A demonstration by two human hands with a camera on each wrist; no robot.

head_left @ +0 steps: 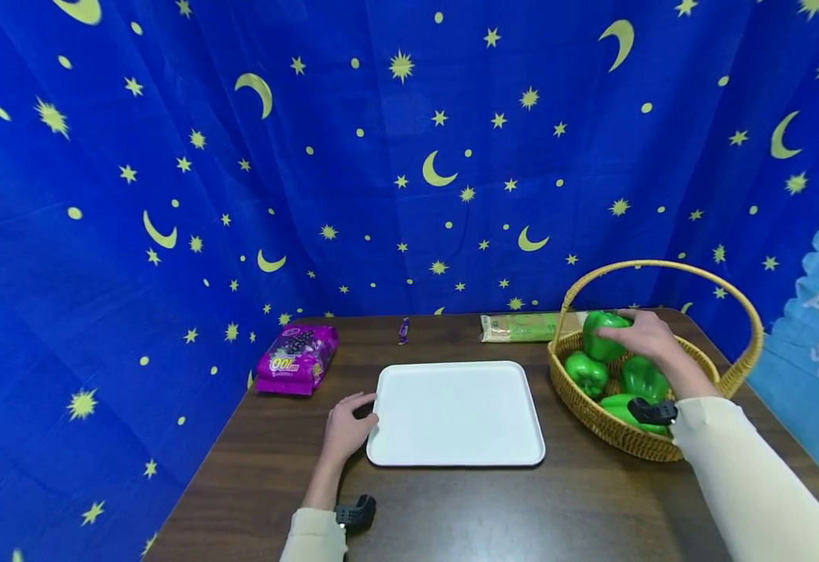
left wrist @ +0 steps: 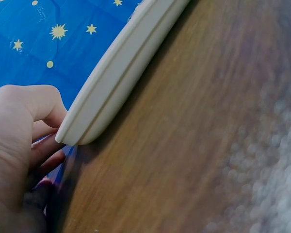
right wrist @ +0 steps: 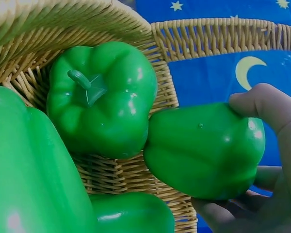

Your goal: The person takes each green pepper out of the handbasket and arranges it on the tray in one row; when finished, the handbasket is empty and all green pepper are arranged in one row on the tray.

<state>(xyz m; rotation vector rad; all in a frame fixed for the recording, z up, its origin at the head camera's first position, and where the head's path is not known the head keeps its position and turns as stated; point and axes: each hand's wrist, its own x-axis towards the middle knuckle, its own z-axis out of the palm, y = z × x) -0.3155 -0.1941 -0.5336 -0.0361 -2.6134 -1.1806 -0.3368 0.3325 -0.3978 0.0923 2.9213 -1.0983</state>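
Observation:
At the far side of the wicker basket [head_left: 595, 417], my right hand [head_left: 644, 336] grips a green bell pepper [head_left: 600, 336], thumb on one side and fingers on the other in the right wrist view. Several more green peppers lie in the basket, one of them a bell pepper [right wrist: 104, 99] with its stem showing, against the held one. My left hand [head_left: 346, 428] is at the left edge of a white tray [head_left: 455, 414]. In the left wrist view, its thumb and fingers pinch the tray's rim [left wrist: 111, 73].
A purple packet [head_left: 298, 361] stands at the back left, with a small purple wrapped item [head_left: 404, 331] to its right. A green and clear package [head_left: 518, 328] lies behind the basket. The basket's tall handle [head_left: 662, 265] arches over the right arm. A blue star-and-moon curtain [head_left: 381, 156] hangs behind the table.

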